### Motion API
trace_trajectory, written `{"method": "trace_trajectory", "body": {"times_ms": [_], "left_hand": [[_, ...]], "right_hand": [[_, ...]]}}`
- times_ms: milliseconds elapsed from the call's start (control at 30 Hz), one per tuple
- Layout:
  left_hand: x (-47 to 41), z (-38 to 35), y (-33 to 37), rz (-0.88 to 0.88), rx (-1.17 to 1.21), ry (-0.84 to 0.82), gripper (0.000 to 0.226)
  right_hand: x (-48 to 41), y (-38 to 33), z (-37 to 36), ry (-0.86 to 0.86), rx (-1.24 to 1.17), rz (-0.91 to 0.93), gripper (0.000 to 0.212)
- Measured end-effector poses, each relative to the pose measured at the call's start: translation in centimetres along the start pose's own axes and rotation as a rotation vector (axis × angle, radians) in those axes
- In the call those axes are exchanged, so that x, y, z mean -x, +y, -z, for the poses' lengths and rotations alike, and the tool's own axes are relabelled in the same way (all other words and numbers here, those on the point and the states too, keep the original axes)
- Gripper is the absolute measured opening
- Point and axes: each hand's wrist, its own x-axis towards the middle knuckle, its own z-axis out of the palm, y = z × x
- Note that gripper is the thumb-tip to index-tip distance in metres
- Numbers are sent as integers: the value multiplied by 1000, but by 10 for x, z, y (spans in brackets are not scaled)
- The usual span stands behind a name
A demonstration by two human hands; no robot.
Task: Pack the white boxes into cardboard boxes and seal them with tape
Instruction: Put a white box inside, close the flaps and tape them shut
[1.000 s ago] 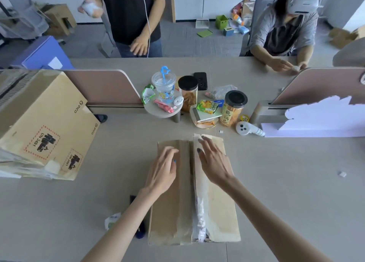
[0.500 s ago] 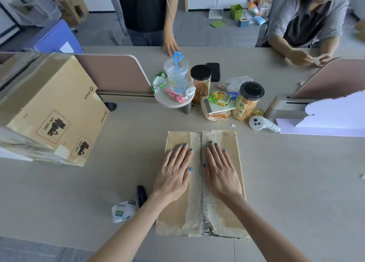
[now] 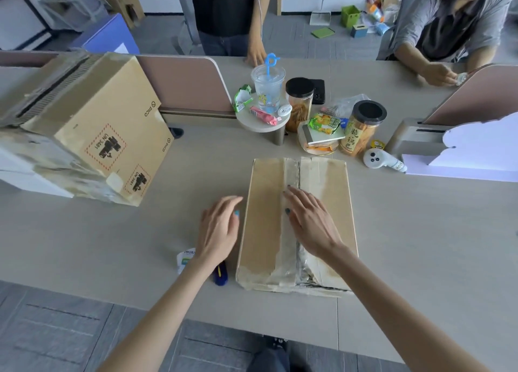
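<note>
A flat, closed cardboard box point(image 3: 263, 226) lies on the table in front of me, its centre seam covered by wrinkled clear tape point(image 3: 291, 203). My right hand point(image 3: 311, 226) lies flat on the taped seam with straight fingers. My left hand point(image 3: 220, 228) hovers just off the box's left edge, fingers relaxed and holding nothing. Under my left wrist sit a blue utility knife point(image 3: 220, 273) and a small white roll point(image 3: 185, 258). No white boxes are visible.
A large PICO carton point(image 3: 92, 125) stands at the left. Behind the box are a drink cup point(image 3: 267, 87), snack jars point(image 3: 363, 128), a white controller point(image 3: 378, 158) and desk dividers point(image 3: 185, 83). Two people are at the far side of the table.
My left hand has slid off the box top to its left side. My right hand stays pressed on the seam. The view tilted down slightly.
</note>
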Motion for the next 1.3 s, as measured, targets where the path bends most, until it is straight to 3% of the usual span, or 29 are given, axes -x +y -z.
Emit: {"method": "trace_trajectory", "body": {"times_ms": [67, 167, 233, 333, 400, 533, 667, 800, 867, 933, 1000, 1133, 1300], "left_hand": [[20, 4, -24, 197, -74, -40, 37], [42, 5, -55, 484, -272, -337, 36], [53, 6, -65, 544, -302, -474, 29], [64, 8, -76, 545, -146, -449, 9], [68, 14, -79, 607, 68, -400, 17], [65, 51, -63, 606, 414, -269, 6], [51, 94, -45, 603, 614, -163, 13], [31, 123, -30, 594, 822, -131, 29], [23, 129, -26, 579, 885, -152, 33], [15, 129, -23, 560, 913, -170, 32], [8, 127, -20, 527, 927, -206, 27], [-7, 118, -6, 446, 923, -230, 26], [-26, 104, 17, 335, 819, -277, 18]], "right_hand": [[7, -19, -3, 4, -32, 65, 41], [18, -44, -10, 5, -55, 141, 37], [22, -56, -16, -13, -70, 176, 36], [22, -69, -25, -67, -79, 218, 37], [18, -75, -30, -83, -80, 231, 37], [4, -89, -37, -117, -144, 195, 37], [-20, -103, -43, -165, -284, 26, 33], [-49, -124, -35, -258, -748, -427, 24], [-56, -126, -29, -346, -1033, -530, 26], [-60, -123, -23, -348, -1158, -554, 16], [-63, -118, -16, -296, -1141, -551, 8], [-69, -102, -3, -245, -1092, -529, 15], [-71, -75, 13, -192, -994, -482, 10]]}}
